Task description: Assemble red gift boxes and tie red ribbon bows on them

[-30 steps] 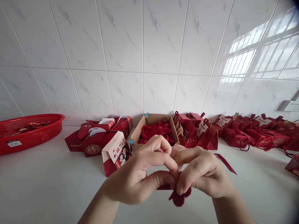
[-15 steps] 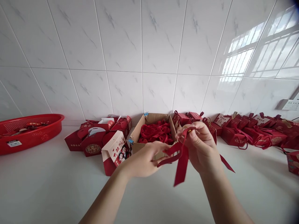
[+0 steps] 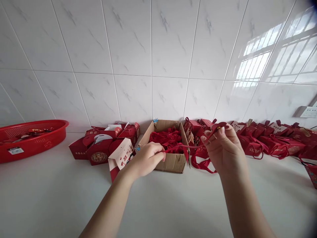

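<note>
A dark red ribbon [image 3: 182,146] stretches between my hands, in front of the open cardboard box [image 3: 170,163]. My left hand [image 3: 148,159] is closed on one part of it, at the box's near left side. Held higher and to the right, my right hand [image 3: 226,148] pinches the ribbon's other part between thumb and fingers, where a small gold-coloured spot [image 3: 219,127] shows. A loop of red ribbon [image 3: 204,164] hangs below and left of my right hand. More crumpled red ribbons [image 3: 165,136] fill the box.
Several red gift boxes [image 3: 97,153] stand at left, one with a cream printed flap [image 3: 121,152]. A red plastic basket [image 3: 49,138] sits further left. More ribbon-tied red boxes [image 3: 277,145] line the tiled wall [image 3: 168,59] at right. A blue clip [image 3: 155,120] grips the cardboard box's rim.
My hands have moved apart, left hand to the left and right hand to the right and slightly up. The ribbon, earlier looped and hanging between them, is now drawn out straight.
</note>
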`<state>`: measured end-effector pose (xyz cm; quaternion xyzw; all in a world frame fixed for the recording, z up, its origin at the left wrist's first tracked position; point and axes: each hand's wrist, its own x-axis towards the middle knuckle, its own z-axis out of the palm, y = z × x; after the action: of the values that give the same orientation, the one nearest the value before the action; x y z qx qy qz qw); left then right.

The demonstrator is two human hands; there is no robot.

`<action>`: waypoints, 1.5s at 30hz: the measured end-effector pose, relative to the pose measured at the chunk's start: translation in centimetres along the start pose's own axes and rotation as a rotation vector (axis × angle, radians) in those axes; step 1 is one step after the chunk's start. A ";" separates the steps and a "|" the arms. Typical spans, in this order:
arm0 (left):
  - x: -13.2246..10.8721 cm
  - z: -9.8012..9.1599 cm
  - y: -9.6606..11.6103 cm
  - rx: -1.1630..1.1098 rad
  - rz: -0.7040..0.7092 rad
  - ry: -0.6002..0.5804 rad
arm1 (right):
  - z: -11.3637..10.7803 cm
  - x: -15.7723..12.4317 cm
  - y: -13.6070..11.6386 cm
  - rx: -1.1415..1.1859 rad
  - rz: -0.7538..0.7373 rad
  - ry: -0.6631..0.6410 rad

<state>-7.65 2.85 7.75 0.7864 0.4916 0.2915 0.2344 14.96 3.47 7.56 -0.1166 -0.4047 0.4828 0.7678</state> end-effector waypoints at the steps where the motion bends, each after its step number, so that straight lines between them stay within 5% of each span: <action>1: 0.0 -0.1 0.0 -0.011 -0.009 0.024 | -0.2 0.1 -0.1 -0.030 0.014 -0.030; 7: 0.0 -1.0 -0.4 -0.102 -0.054 0.315 | -1.9 0.4 -2.2 -0.417 0.176 -0.287; 12: 0.2 -1.0 -0.9 -0.164 -0.054 0.433 | -3.0 -0.6 -4.3 -0.930 0.440 -0.713; 16: 0.3 -0.6 -0.7 -0.194 0.022 0.454 | -3.0 -1.2 -4.9 -1.186 0.362 -0.756; 22: 0.0 -1.1 0.0 -0.275 0.015 0.567 | -2.5 -1.0 -5.3 -0.704 0.098 -0.958; 27: -0.1 -1.6 -0.2 -0.343 -0.039 0.653 | -3.1 -1.2 -5.9 -0.591 0.052 -0.911; 35: -1.1 -3.1 -0.3 -0.396 -0.084 0.629 | -3.8 -1.0 -6.7 -0.631 0.057 -0.915; 41: -4.4 -4.1 0.4 0.236 -0.027 -0.023 | -3.7 -1.3 -6.7 -0.616 0.069 -0.899; 43: -4.6 -4.8 -0.7 0.351 -0.051 0.040 | -3.5 -1.4 -6.8 -0.638 0.090 -0.912; 45: -4.3 -5.8 -2.6 0.394 -0.144 0.264 | -3.3 -1.5 -6.8 -0.660 0.083 -0.901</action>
<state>-14.79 0.42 9.25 0.7349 0.6201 0.2728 0.0306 21.45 -0.54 8.57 -0.1487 -0.8175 0.3625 0.4220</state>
